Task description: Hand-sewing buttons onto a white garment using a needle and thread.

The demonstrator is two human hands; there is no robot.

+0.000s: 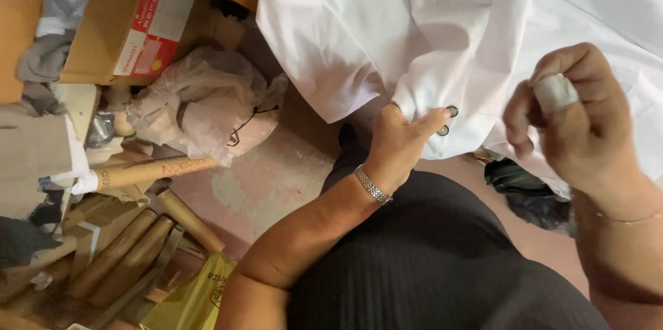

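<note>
Head view shows me the left hand [400,138] pinching the edge of a white cotton garment [414,33], a coat or shirt with dark round buttons, which hangs over the lap and spreads up to the top right of the picture. The thumb and fingers are closed on the fabric just beside two small dark buttons [447,120] near the hem. The right hand [570,116] is raised near the cloth but apart from it, its fingers curled inward, and one finger wears a white tape or thimble [554,91]; I cannot tell if it grips a needle or thread, because these are too thin to see. In my judgement the step is work on the buttons, so I would keep the left hand pinch tight and flat, so that the fabric stays stretched and the buttons face up, and I would bring the right hand in slowly from the side. On the floor at left lie brown cardboard tubes [131,247] and a crumpled plastic bag [200,99], well apart from the work.
</note>
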